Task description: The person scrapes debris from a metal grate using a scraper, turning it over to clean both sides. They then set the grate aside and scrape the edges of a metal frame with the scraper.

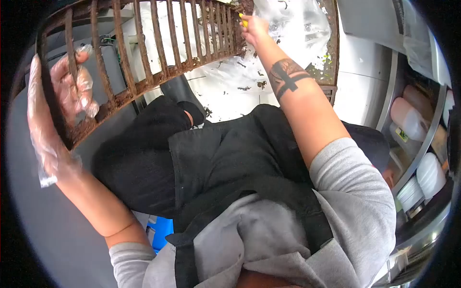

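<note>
A rusty metal grate with many bars is held up at the upper left, tilted over the floor. My left hand, in a clear plastic glove, grips its near end, with the fingers wrapped round the frame and a bar. At the top centre my right hand is closed on a yellow-handled tool beside the far end of the grate. The tool's working end cannot be made out. Clear plastic sheeting with dark rust flakes lies under and beyond the grate.
Dark flakes are scattered on the white tiled floor. A brown-edged frame stands right of the sheeting. A metal shelf with rolls and containers is at the right. A blue object shows below my left thigh.
</note>
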{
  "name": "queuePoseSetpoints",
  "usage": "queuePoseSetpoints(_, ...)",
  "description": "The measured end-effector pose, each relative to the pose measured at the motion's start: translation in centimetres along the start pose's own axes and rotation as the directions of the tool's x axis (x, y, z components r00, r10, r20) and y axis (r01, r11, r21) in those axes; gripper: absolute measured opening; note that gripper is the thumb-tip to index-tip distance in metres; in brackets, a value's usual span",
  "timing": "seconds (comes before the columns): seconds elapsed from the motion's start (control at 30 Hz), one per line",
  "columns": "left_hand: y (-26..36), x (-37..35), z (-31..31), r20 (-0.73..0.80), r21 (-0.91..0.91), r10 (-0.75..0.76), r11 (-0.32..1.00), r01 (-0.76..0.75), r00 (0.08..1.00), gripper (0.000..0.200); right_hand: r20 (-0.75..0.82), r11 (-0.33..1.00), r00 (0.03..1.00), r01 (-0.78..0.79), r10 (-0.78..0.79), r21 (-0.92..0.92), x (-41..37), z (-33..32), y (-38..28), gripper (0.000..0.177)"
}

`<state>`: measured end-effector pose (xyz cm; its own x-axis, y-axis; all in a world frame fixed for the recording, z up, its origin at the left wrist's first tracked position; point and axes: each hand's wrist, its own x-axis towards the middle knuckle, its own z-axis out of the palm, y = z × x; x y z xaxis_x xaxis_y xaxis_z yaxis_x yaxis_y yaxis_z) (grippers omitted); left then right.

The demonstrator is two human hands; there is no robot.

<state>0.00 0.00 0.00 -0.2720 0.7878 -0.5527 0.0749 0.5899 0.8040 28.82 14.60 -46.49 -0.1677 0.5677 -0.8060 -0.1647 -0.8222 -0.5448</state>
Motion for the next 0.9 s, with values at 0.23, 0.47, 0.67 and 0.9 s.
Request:
queuePoseSetpoints(0.23, -0.1, -0.2, 0.0, -0.017, -0.046, -0.001, 0.999, 0.001, 1.0, 0.07, -0.002, 0.884, 1.0, 0.01, -0.011, 0.468, -7.8, -1.9, -0.7, 0.024)
queuePoseSetpoints(0.47, -0.8, -0.1, -0.5, -0.049, -0.002, 0.013, 1.0, -0.013, 0.999, 0.071, 0.062, 0.241, 0.878, 0.197, -0.475, -0.95, -14.7, -4.3, 0.9, 0.032)
queuePoseSetpoints(0.67, -0.7, -0.3, -0.6, -0.091, 0.003, -0.032, 0.999, 0.033, 0.995, 0.072, 0.066, 0.273, 0.919, 0.183, -0.389, -0.944, -14.6, -3.4, 6.3, 0.03)
queuePoseSetpoints(0.9, -1.3, 0.3, -1.6, -0.031, 0.025, 0.026, 0.999, -0.025, 0.999, 0.07, 0.119, 0.068, 0.856, 0.176, -0.503, -0.982, -12.5, -1.4, 8.0, 0.029)
